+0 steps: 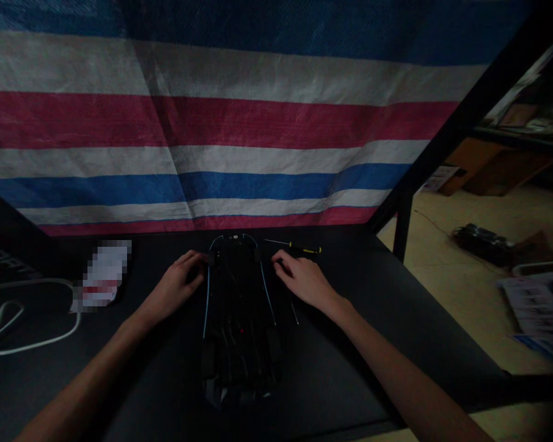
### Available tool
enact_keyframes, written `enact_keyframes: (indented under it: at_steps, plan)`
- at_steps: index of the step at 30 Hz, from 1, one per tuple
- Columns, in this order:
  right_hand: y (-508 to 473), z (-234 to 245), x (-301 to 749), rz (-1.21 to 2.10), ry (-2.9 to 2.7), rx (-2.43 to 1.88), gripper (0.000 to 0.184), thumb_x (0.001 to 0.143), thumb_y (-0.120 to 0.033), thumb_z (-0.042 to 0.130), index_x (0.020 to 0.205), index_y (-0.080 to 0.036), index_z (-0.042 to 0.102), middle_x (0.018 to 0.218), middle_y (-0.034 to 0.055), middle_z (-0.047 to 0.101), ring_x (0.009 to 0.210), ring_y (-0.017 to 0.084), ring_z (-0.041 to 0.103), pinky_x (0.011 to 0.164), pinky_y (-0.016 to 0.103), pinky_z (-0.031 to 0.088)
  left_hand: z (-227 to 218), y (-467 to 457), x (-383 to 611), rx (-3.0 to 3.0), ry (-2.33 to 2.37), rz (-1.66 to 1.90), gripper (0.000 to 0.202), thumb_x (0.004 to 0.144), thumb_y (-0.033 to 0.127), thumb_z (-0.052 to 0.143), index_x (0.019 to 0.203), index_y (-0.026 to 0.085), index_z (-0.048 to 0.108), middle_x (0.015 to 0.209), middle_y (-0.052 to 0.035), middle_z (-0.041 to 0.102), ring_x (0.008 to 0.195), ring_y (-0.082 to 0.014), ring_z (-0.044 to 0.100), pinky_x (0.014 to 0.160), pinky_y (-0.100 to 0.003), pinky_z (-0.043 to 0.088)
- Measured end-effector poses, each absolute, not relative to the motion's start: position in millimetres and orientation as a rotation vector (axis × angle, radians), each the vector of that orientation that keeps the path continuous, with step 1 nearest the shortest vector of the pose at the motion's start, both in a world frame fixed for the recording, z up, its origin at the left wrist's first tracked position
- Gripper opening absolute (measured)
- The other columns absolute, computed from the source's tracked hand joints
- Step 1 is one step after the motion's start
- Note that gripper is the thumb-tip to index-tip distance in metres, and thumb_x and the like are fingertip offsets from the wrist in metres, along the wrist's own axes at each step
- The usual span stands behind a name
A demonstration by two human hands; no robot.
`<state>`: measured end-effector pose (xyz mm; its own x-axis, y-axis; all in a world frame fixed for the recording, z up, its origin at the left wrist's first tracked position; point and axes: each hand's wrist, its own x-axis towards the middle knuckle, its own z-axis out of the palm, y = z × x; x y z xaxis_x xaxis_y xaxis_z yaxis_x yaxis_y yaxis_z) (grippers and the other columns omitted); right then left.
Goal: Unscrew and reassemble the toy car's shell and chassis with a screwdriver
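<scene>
A toy car lies upside down on the black tabletop, its dark underside and wheels facing up and light-blue edging along both sides. My left hand rests at its far left wheel, fingers loosely bent and thumb apart, apparently touching the wheel. Just off the car's right side is my right hand, its fingers slightly curled and spread from the thumb. A thin metal rod pokes out from under that hand; its other end is hidden. Beyond the right hand lies a screwdriver with a yellow and black handle.
A white cable loops over the table's left side, beside a blurred-out pale packet. Striped woven sheeting hangs behind the table. Past the right table edge, a dark object and printed boxes sit on the floor.
</scene>
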<state>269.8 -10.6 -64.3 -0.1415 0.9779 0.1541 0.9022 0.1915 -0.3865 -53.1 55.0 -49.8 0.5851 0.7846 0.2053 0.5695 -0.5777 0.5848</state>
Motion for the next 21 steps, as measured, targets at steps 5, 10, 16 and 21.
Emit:
enact_keyframes:
  at_steps: [5,10,16,21]
  plan:
    - [-11.5,-62.9,269.4,0.276,-2.11,-1.768,0.022,0.103,-0.035,0.043,0.114,-0.028,0.06,0.072,-0.0022,0.067,0.067,0.016,0.065,0.06,0.026,0.032,-52.4,56.2,-54.5,2.356,1.06,0.643,0.026,0.095,0.023,0.049,0.116,0.02,0.064,0.118,-0.0083,0.06,0.11,-0.0255,0.064,0.101,-0.041,0.05]
    - [-10.9,-63.3,269.8,0.279,-2.116,-1.768,0.023,0.103,-0.035,0.043,0.115,-0.028,0.06,0.072,-0.0021,0.068,0.066,0.016,0.064,0.06,0.026,0.031,-53.0,56.1,-54.9,2.349,1.062,0.632,0.027,0.096,0.023,0.048,0.119,0.02,0.063,0.118,-0.0076,0.06,0.108,-0.0247,0.064,0.099,-0.04,0.051]
    - [-10.6,-63.9,270.7,0.286,-2.12,-1.77,0.023,0.103,-0.035,0.042,0.116,-0.028,0.06,0.072,-0.002,0.068,0.067,0.016,0.065,0.06,0.027,0.031,-53.4,56.3,-54.5,2.352,1.049,0.656,0.028,0.096,0.023,0.049,0.12,0.02,0.064,0.118,-0.0076,0.061,0.107,-0.0236,0.064,0.098,-0.039,0.051]
    - [-12.9,-59.2,267.9,0.3,-2.132,-1.776,0.024,0.103,-0.035,0.041,0.116,-0.028,0.059,0.074,-0.0015,0.067,0.067,0.016,0.063,0.059,0.027,0.03,-51.8,55.7,-55.3,2.222,1.094,0.677,0.035,0.096,0.026,0.052,0.129,0.019,0.059,0.112,-0.0067,0.067,0.098,-0.0221,0.067,0.093,-0.038,0.054]
